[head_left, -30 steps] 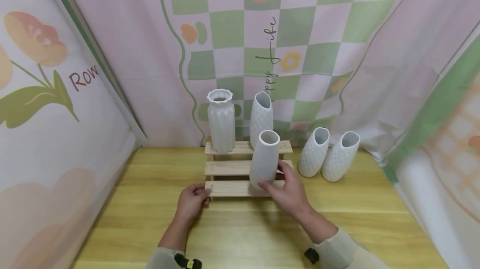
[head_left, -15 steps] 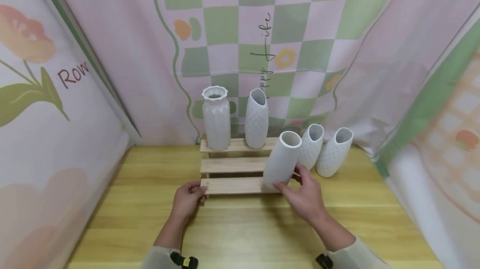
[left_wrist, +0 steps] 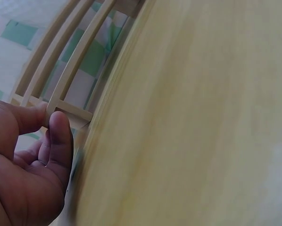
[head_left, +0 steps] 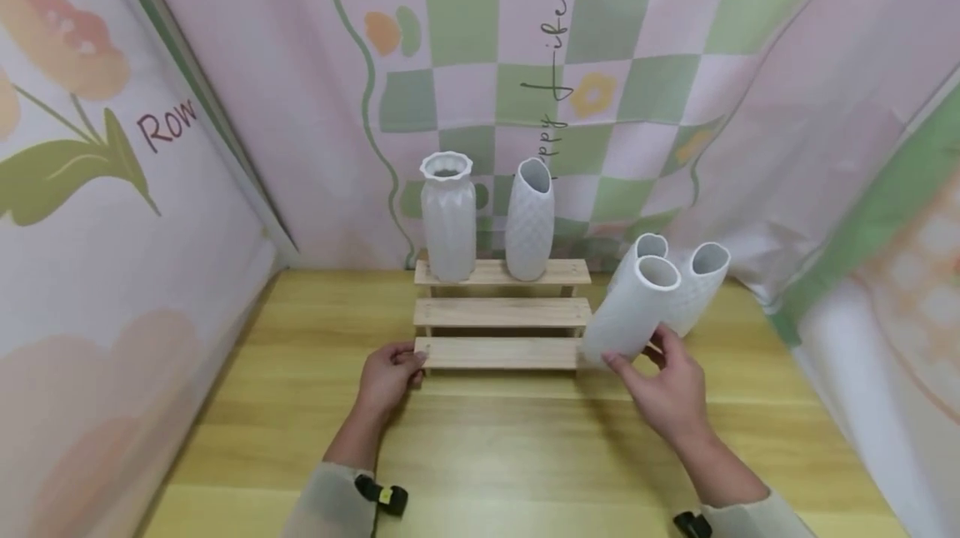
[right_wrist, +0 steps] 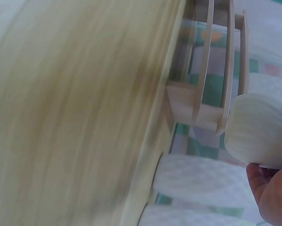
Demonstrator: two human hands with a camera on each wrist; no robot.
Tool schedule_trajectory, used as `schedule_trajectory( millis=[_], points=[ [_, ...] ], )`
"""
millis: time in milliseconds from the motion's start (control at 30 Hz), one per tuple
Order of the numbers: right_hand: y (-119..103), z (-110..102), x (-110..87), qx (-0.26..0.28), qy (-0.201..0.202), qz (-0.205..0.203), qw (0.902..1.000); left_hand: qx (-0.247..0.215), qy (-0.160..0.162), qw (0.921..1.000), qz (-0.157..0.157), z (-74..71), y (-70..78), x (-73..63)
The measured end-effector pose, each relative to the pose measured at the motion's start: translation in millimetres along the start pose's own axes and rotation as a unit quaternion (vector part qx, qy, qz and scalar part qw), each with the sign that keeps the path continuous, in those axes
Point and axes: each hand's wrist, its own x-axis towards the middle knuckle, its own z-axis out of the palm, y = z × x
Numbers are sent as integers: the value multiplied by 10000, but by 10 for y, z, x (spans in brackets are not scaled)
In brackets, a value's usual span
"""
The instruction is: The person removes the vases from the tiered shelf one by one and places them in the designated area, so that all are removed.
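A smooth white vase (head_left: 627,317), tilted to the right, is gripped low on its body by my right hand (head_left: 667,392). It is off the table just right of the stepped wooden rack (head_left: 502,313), its base showing in the right wrist view (right_wrist: 254,129). My left hand (head_left: 388,380) pinches the left end of the rack's lowest step, thumb on top and fingers under, as the left wrist view shows on the wooden slat (left_wrist: 77,59). On the top step stand a ruffled-rim white vase (head_left: 448,221) and a diamond-textured white vase (head_left: 530,226).
Two more textured white vases stand on the table at the right: one (head_left: 651,246) mostly hidden behind the held vase, the other (head_left: 703,280) partly covered by it. A patterned curtain (head_left: 465,22) hangs behind the wooden table (head_left: 480,455).
My right hand has carried the smooth vase rightward, from in front of the rack to beyond its right end, tilting it more. My left hand has kept its hold on the rack.
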Motion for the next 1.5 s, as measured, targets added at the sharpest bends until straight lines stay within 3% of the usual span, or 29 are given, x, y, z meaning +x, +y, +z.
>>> schedule_trajectory(
  millis=[333, 900, 1500],
  points=[
    [115, -154, -5, -145, 155, 483, 9986, 44, -23, 10000, -11, 9, 8, 19],
    [296, -129, 54, -320, -50, 499, 9982, 135, -24, 9999, -42, -24, 34, -11],
    [439, -119, 140, -518, -740, 819, 9925, 177, -20, 9998, -15, -15, 26, -12]
  ],
)
